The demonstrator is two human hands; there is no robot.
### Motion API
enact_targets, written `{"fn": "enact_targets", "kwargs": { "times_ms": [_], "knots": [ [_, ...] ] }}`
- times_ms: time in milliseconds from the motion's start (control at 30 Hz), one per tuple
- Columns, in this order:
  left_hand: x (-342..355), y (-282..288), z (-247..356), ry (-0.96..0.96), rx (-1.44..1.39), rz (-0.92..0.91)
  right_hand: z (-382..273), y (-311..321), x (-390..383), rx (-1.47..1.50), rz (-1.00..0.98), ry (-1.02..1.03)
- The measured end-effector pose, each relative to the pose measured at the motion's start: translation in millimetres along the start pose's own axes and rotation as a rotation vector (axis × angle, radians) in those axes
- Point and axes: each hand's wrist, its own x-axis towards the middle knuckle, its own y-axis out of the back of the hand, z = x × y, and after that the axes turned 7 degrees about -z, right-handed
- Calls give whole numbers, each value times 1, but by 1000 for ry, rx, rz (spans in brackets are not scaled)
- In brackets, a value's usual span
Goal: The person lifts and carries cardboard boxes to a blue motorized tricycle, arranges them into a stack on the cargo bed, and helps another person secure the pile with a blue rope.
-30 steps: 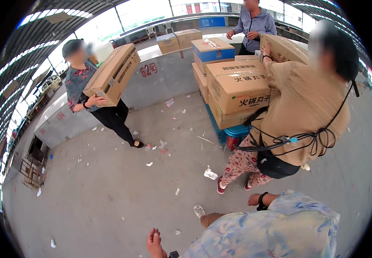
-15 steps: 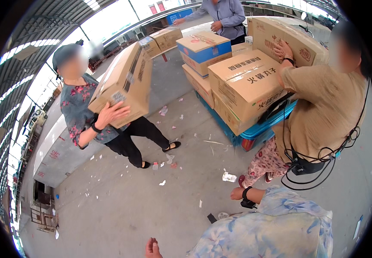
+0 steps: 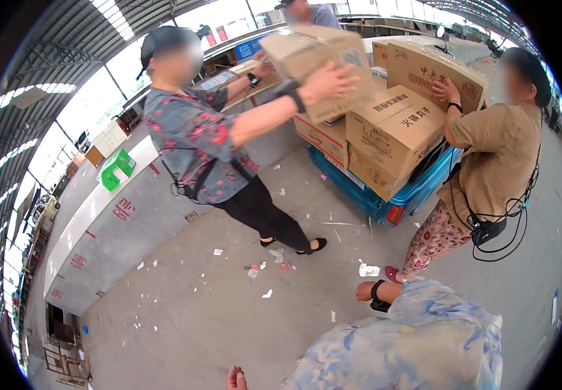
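Note:
My left hand [image 3: 236,379] shows only at the lower edge, its fingers stretched up over the floor and nothing seen in them. My right hand [image 3: 364,291], with a black band on its wrist, hangs in front of my floral sleeve; its fingers are turned from view. Both hands are apart from the cartons. Ahead, a person in a dark floral shirt [image 3: 196,143] holds up a brown carton [image 3: 323,71] in both hands, over the loaded blue cart [image 3: 352,185]. On the right, a person in a tan shirt [image 3: 495,143] rests a hand on a large upright carton [image 3: 437,75].
Several cartons, among them a wide brown carton [image 3: 395,130], are stacked on the cart. A long low grey wall [image 3: 131,214] bears a green box [image 3: 117,170]. Another person [image 3: 307,13] stands behind the cart. Paper scraps [image 3: 369,270] litter the floor.
The person in the floral shirt has stepped right and swung the carton over to the cart. The view has shifted, bringing the green box into sight. My hands have barely moved.

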Motion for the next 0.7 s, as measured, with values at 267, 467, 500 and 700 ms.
{"fn": "enact_targets", "kwargs": {
  "times_ms": [267, 467, 500, 700],
  "knots": [
    [32, 128, -10, -13, -60, 98, -103, 70, 69, 18, 142, 69],
    [86, 166, -5, 56, 13, 75, -137, 96, 83, 10, -15, -8],
    [95, 169, -8, 40, 6, 64, -136, 99, 90, 37, -19, -39],
    [173, 201, -4, 82, -20, 53, -113, 105, 175, -60, -97, -5]
  ]
}}
